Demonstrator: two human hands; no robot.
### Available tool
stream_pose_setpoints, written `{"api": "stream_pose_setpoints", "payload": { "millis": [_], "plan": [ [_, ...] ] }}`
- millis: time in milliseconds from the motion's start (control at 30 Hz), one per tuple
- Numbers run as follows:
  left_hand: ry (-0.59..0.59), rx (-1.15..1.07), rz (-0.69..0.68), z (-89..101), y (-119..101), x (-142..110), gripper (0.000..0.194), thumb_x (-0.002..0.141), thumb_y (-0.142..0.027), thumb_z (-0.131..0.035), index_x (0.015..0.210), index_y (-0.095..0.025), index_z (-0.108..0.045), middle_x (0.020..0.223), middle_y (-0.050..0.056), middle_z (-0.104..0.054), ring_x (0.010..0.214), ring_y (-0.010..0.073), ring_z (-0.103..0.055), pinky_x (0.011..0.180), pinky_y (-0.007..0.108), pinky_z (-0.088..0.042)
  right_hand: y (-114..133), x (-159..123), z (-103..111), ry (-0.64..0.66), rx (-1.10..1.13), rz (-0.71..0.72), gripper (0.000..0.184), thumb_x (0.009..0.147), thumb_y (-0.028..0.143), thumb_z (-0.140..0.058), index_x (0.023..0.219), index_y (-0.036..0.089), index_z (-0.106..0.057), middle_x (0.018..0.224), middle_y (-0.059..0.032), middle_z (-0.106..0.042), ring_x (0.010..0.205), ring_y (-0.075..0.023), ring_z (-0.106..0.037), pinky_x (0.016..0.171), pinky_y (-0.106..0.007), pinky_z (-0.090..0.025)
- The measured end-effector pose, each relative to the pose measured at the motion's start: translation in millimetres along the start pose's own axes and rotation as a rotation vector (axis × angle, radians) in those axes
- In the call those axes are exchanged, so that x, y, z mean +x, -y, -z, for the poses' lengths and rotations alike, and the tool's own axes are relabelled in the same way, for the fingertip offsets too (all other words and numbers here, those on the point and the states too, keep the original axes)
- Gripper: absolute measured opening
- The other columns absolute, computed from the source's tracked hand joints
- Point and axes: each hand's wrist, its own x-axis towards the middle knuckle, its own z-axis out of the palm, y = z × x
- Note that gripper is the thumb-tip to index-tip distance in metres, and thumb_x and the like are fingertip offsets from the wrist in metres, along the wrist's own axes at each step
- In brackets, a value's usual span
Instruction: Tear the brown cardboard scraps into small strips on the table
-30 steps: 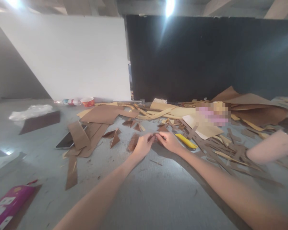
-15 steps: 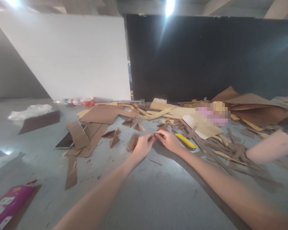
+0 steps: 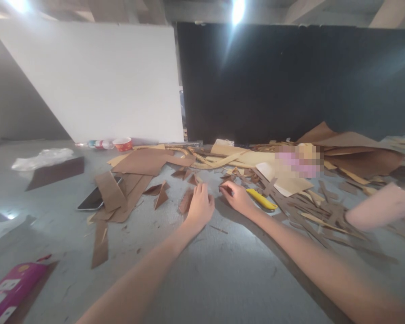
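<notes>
My left hand (image 3: 200,206) lies on the grey floor with its fingers stretched forward, holding nothing. It rests right beside a small brown cardboard triangle (image 3: 186,200). My right hand (image 3: 236,196) is a little to the right, its fingers pinched on a small brown cardboard piece (image 3: 224,188). A yellow utility knife (image 3: 262,199) lies on the floor just right of that hand. More small cardboard triangles (image 3: 161,192) lie to the left of my hands.
Large brown cardboard sheets (image 3: 145,160) and a phone (image 3: 93,198) lie at left. Cardboard strips and offcuts (image 3: 310,211) are heaped at right, where another person's limb (image 3: 381,208) shows. A white board (image 3: 97,81) and black board (image 3: 290,81) stand behind. A pink box (image 3: 11,285) sits lower left.
My hands were pinched together on one small piece. The left hand has let go, moved slightly left and stretched its fingers out; the right hand keeps the piece.
</notes>
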Motion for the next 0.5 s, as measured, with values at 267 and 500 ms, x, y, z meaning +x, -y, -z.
{"api": "stream_pose_setpoints", "payload": {
  "millis": [267, 500],
  "plan": [
    [0.055, 0.275, 0.062, 5.8, -0.9, -6.9, 0.059, 0.085, 0.003, -0.054, 0.140, -0.017, -0.056, 0.154, 0.020, -0.057, 0.153, 0.0429, -0.045, 0.125, 0.070, -0.039, -0.1, -0.3, -0.4, 0.005, 0.021, 0.057, 0.018, 0.108, 0.034, -0.060, 0.100, 0.024, -0.072, 0.089, -0.0039, -0.071, 0.080, -0.0213, -0.065, 0.076, -0.031, -0.051],
    [0.142, 0.186, -0.110, 1.3, -2.1, -3.8, 0.054, 0.087, 0.007, -0.049, 0.132, -0.020, -0.061, 0.155, 0.018, -0.058, 0.150, 0.0343, -0.050, 0.123, 0.057, -0.047, -3.8, -0.5, -1.3, 0.007, 0.018, 0.102, 0.017, 0.109, 0.032, -0.062, 0.104, 0.023, -0.075, 0.091, -0.0047, -0.069, 0.078, -0.0211, -0.065, 0.072, -0.031, -0.052]
  ]
}}
